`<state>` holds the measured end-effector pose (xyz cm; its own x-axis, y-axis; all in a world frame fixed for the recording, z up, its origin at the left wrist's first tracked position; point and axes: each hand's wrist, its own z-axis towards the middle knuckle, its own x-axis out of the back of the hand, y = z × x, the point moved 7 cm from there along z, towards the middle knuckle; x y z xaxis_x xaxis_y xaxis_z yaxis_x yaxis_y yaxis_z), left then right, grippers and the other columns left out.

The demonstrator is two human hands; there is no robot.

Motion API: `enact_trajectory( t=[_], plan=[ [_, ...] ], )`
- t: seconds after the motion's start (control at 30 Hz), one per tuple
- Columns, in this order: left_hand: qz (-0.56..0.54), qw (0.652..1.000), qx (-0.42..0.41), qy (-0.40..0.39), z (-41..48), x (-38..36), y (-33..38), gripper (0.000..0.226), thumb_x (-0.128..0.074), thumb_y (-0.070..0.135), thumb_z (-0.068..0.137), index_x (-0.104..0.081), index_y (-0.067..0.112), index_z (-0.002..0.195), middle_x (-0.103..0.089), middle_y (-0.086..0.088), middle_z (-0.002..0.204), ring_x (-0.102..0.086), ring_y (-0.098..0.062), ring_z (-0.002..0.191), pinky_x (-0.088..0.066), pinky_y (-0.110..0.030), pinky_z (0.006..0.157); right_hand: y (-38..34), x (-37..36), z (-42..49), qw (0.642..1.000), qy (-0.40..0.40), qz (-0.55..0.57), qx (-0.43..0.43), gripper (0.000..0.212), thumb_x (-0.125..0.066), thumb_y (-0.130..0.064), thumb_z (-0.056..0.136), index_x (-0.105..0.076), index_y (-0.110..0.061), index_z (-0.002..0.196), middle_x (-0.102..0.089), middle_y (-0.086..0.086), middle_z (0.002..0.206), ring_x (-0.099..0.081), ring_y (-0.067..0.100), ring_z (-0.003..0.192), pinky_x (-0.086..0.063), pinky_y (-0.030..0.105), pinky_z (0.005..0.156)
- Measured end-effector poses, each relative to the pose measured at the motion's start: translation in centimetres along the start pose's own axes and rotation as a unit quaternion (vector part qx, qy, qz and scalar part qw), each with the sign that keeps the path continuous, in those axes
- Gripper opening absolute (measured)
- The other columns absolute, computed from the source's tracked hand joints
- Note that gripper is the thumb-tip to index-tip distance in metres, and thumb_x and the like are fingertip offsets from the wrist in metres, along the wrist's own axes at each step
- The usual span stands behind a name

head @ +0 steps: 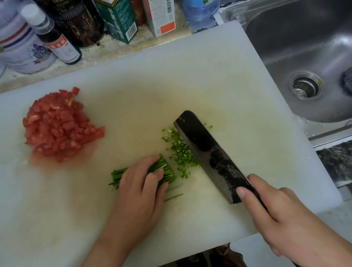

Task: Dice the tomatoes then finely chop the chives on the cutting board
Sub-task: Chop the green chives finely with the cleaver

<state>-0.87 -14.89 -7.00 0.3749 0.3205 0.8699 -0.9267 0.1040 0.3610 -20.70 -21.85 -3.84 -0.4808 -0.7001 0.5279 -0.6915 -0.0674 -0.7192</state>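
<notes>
Chives: uncut bundle (169,172) lies just left of the cleaver (209,151), on the cutting board (117,85). Its long axis runs left to right, roughly across the blade's own line, and its cut end faces the cleaver. A scatter of chopped chives (181,153) sits between that end and the blade, touching the blade's left face.

Left hand (140,191) rests on top of the bundle, fingers curled over it and pinning it down. This hand is the nearer one to the uncut stalks. Right hand (274,214) is clamped round the cleaver's handle at the near end, thumb against the blade's heel.

Judgement: the next cut calls for the blade to shift left onto the bundle's end, close to the left fingertips.

Diced tomatoes (59,125) are piled well to the cleaver's far left. Two loose chive strands (174,196) lie left of the cleaver, nearer than the bundle.

Hidden: bundle's middle is under the left hand, and the handle is inside the right fist. Cannot tell whether the cutting edge touches the board.
</notes>
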Motion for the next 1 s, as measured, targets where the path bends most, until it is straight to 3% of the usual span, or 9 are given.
enact_trajectory(
  t=[0.3, 0.43, 0.63, 0.83, 1.0],
  plan=[
    [0.019, 0.999, -0.022, -0.024, -0.2, -0.3, 0.1, 0.029, -0.038, 0.031, 0.105, -0.046, 0.004, 0.110, -0.050, -0.024, 0.129, -0.051, -0.036, 0.114, -0.043, -0.046, 0.095, -0.3, 0.2, -0.2, 1.000, -0.009, -0.004, -0.010, 0.022, -0.031, -0.054, 0.081, -0.035, -0.036, 0.070, -0.039, -0.003, 0.042, -0.037, 0.016, 0.037, -0.038, 0.036, 0.045],
    [0.027, 0.998, -0.036, -0.049, -0.4, -0.5, 0.1, 0.039, -0.045, 0.040, 0.102, -0.046, 0.004, 0.114, -0.047, -0.024, 0.135, -0.050, -0.038, 0.119, -0.042, -0.049, 0.099, -0.1, 0.1, -0.4, 1.000, -0.005, 0.005, -0.021, 0.026, -0.036, -0.045, 0.090, -0.035, -0.029, 0.070, -0.038, -0.003, 0.040, -0.036, 0.014, 0.034, -0.035, 0.032, 0.043],
    [0.065, 0.995, -0.061, -0.042, -0.4, -0.5, 0.0, 0.031, -0.053, 0.033, 0.098, -0.047, 0.005, 0.111, -0.052, -0.027, 0.131, -0.053, -0.040, 0.116, -0.046, -0.049, 0.095, -0.2, -0.2, -0.4, 1.000, -0.010, -0.005, -0.021, 0.026, -0.039, -0.040, 0.094, -0.036, -0.041, 0.069, -0.039, -0.003, 0.040, -0.036, 0.014, 0.035, -0.038, 0.034, 0.044],
    [0.064, 0.996, -0.063, 0.000, -0.5, 0.0, 0.1, 0.022, -0.058, 0.026, 0.097, -0.051, 0.007, 0.105, -0.060, -0.025, 0.128, -0.057, -0.038, 0.114, -0.048, -0.050, 0.091, -0.9, -0.2, 0.0, 1.000, -0.012, -0.007, -0.023, 0.026, -0.039, -0.041, 0.093, -0.036, -0.039, 0.068, -0.037, -0.002, 0.041, -0.033, 0.014, 0.036, -0.040, 0.038, 0.046],
    [0.034, 0.997, -0.056, 0.043, -0.5, 0.5, -0.2, 0.019, -0.062, 0.025, 0.095, -0.056, 0.011, 0.106, -0.063, -0.018, 0.128, -0.062, -0.035, 0.115, -0.047, -0.055, 0.093, -1.8, 0.5, 0.3, 0.999, 0.003, -0.022, -0.022, 0.024, -0.031, -0.055, 0.082, -0.036, -0.035, 0.069, -0.038, -0.001, 0.044, -0.034, 0.014, 0.038, -0.038, 0.038, 0.046]
  ],
)
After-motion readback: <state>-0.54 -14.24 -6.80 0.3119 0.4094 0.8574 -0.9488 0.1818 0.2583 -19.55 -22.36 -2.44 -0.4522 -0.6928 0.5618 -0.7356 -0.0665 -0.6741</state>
